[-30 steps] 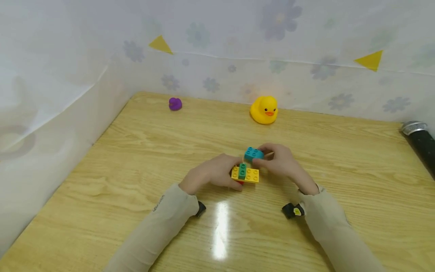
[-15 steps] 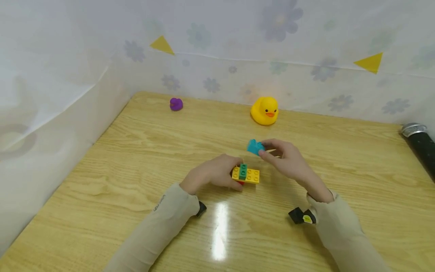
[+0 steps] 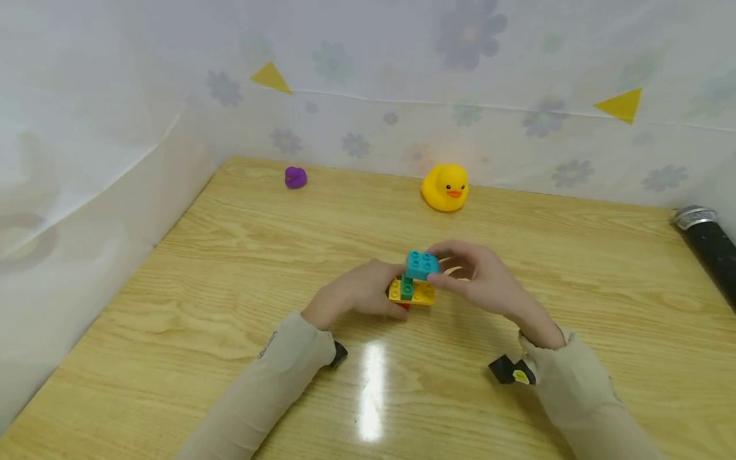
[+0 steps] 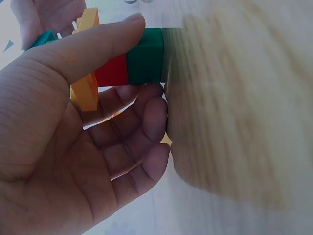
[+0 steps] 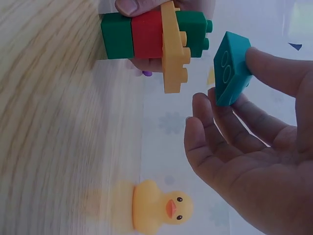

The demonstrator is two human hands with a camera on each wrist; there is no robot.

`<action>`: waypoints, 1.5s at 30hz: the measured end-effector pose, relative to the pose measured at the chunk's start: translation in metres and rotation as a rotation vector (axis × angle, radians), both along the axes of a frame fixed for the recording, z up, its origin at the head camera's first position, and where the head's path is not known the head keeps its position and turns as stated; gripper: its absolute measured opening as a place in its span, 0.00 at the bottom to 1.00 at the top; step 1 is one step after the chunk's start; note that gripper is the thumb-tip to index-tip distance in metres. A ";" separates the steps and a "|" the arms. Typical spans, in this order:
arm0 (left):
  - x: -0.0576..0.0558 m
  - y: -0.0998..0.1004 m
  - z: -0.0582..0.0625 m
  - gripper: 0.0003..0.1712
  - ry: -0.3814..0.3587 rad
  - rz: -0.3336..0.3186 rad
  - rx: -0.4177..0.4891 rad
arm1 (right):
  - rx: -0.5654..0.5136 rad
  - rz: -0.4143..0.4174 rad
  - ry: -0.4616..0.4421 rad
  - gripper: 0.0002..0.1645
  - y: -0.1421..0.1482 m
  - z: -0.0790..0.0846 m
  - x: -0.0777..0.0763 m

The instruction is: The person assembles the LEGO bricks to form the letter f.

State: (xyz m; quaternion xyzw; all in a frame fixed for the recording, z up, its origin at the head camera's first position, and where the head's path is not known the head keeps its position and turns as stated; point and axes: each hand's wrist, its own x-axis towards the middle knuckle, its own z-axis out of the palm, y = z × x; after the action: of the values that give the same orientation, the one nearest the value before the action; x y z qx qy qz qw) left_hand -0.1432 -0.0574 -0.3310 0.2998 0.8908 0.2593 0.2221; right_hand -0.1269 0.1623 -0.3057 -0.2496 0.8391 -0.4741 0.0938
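A stack of toy building bricks stands on the table: a green brick [image 5: 117,36] at the bottom, a red brick [image 5: 147,35], a wide yellow brick [image 5: 170,73], and a narrow green brick [image 5: 190,33] on top. Around its lower part my left hand [image 3: 368,287] grips with thumb and fingers, the thumb across the red brick in the left wrist view. My right hand [image 3: 489,281] pinches a turquoise brick [image 3: 421,265] between thumb and fingers. That brick hovers just above the upper green brick, studs up, with a gap visible in the right wrist view.
Toward the back of the wooden table [image 3: 287,243] sit a yellow rubber duck [image 3: 445,188] and a small purple duck [image 3: 296,177]. A microphone [image 3: 710,249] lies at the right edge. White patterned cloth [image 3: 356,115] hangs behind.
My right hand first lifted the turquoise brick up and away from beside the stack, tilted, then brought it back level over the stack's top. The left hand has kept its grip.
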 end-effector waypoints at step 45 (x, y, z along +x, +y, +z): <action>-0.001 -0.002 -0.001 0.33 0.019 -0.001 0.019 | 0.013 0.105 0.297 0.20 -0.015 -0.006 0.007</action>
State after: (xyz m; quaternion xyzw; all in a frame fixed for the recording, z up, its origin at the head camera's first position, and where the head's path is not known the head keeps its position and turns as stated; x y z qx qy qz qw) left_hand -0.1440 -0.0592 -0.3325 0.3050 0.8902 0.2647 0.2108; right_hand -0.1203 0.1475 -0.3118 -0.3599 0.8326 -0.4210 -0.0049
